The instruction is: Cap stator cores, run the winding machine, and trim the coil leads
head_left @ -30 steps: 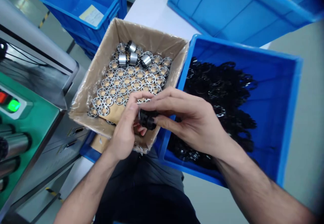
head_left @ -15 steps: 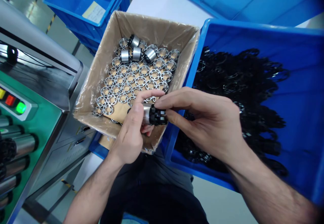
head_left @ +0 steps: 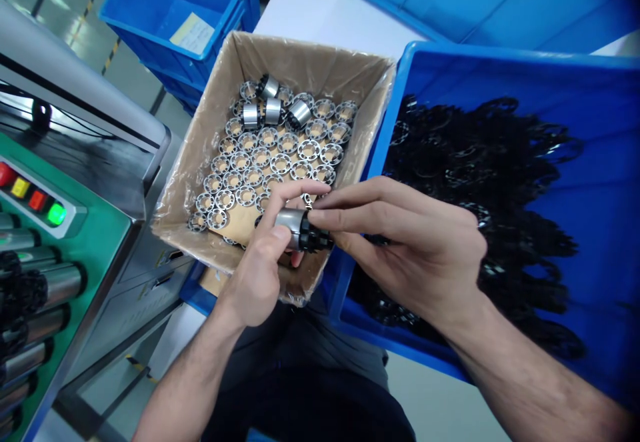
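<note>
My left hand (head_left: 260, 262) grips a small silver metal cylinder (head_left: 291, 219) between thumb and fingers. My right hand (head_left: 410, 249) pinches a black plastic ring (head_left: 314, 237) seated on the cylinder's right end. Both hands hover over the near corner of a plastic-lined cardboard box (head_left: 210, 115). Inside it, several silver cylinders (head_left: 270, 162) stand in rows, and three (head_left: 273, 109) with black rings lie at the far side. To the right, a blue bin (head_left: 575, 95) holds a heap of black rings (head_left: 490, 182).
A green machine panel (head_left: 75, 242) with coloured buttons (head_left: 35, 199) and metal rods (head_left: 45, 289) stands at the left. Further blue bins (head_left: 165, 2) sit behind on the left and at the top right (head_left: 475, 2). A white table (head_left: 320, 2) lies under the box.
The cylinder has turned in my hands so its silver body shows, with the black ring on its right end. The view has shifted slightly.
</note>
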`<control>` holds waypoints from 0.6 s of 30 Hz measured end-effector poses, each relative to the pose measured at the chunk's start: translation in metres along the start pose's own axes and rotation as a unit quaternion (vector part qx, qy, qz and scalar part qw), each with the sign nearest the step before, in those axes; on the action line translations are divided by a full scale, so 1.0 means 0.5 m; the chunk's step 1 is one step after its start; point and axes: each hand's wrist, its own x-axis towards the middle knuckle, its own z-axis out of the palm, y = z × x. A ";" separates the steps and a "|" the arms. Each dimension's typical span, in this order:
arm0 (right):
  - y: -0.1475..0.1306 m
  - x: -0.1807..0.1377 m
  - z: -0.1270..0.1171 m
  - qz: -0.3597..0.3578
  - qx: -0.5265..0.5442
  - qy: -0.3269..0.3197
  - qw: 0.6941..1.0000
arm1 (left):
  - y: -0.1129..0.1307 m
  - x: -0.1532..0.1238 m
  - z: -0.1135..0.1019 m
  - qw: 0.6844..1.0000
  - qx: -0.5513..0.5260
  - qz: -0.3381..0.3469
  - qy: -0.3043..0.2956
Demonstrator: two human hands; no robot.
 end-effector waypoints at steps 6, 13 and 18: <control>-0.002 -0.008 0.011 0.035 0.021 0.008 0.999 | -0.001 -0.005 -0.003 1.000 0.028 0.002 0.001; -0.001 -0.001 0.002 0.095 0.096 0.070 0.988 | 0.012 0.010 -0.002 1.000 -0.014 0.011 0.021; 0.005 0.001 -0.001 0.149 0.163 0.079 0.972 | 0.019 0.035 -0.008 0.991 -0.046 0.025 0.122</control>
